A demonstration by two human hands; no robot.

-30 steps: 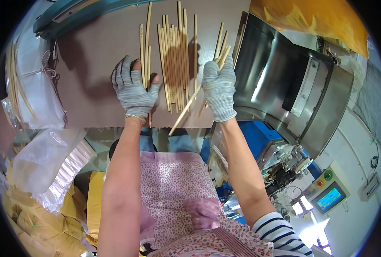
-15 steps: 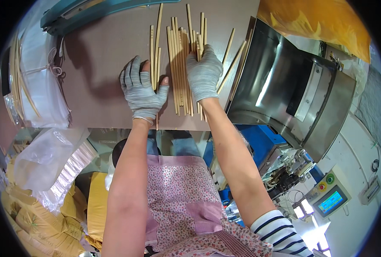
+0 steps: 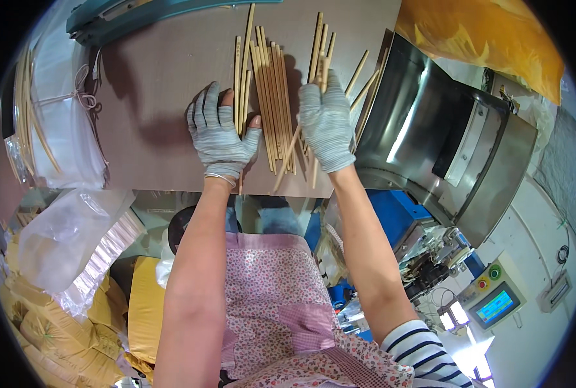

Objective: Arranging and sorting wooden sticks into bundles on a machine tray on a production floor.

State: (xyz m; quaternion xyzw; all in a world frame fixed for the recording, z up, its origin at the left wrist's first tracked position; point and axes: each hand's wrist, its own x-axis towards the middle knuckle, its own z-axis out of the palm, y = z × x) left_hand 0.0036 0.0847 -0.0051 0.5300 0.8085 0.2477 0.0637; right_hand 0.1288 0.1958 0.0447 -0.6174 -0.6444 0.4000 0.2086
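Note:
Both my hands wear grey knitted gloves, and bare fingertips show on the left one. My left hand (image 3: 223,139) lies on the brown tabletop with its fingers spread. A few wooden chopsticks (image 3: 237,71) pass between its thumb and index finger. To the right of them, a row of parallel chopsticks (image 3: 276,103) lies side by side on the table. My right hand (image 3: 327,123) is closed around several chopsticks (image 3: 324,72), whose ends stick out above and below the palm. One of these slants down to the left. The palm side of this hand is hidden.
Loose chopsticks (image 3: 358,74) lie beyond my right hand, beside a curved metal chute (image 3: 404,110). A teal bar-shaped device (image 3: 171,11) crosses the far edge. Tied clear plastic bags (image 3: 68,116) lie at the left. A machine with a screen (image 3: 497,306) stands lower right.
My right hand has moved right, away from the chopstick row, with several chopsticks in its grip. The row is narrower now. My left hand has barely shifted.

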